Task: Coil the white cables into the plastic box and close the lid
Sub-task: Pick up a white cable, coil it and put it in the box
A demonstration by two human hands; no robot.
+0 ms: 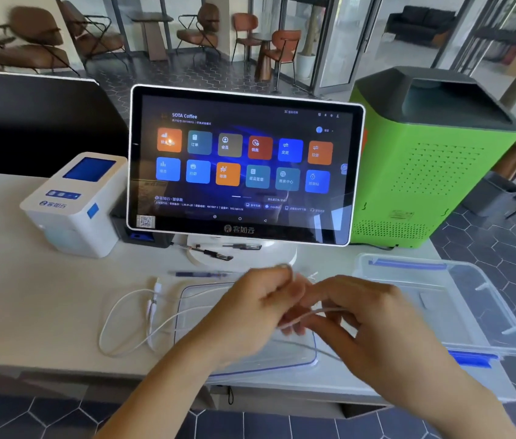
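- On the counter (13,280), occupying the lower half of the view, all task items lie in front of a touchscreen terminal (244,166) at 12 o'clock.
- Plastic box (472,299): clear, open, at 3 o'clock, with blue latches.
- Lid (193,299): lies flat at centre, under both hands, separate from the box.
- Left hand (250,312) and right hand (367,315): close together above the lid, each pinching a section of white cable (317,313); motion blur hides the exact finger placement.
- White cables (114,315): slack loops trail toward 9 o'clock, partly across the lid; none visible in the box.
- Step in hand, as judged: coiling the first cable. Next move calls for drawing in the slack, then transferring the coil to the box at 3 o'clock.
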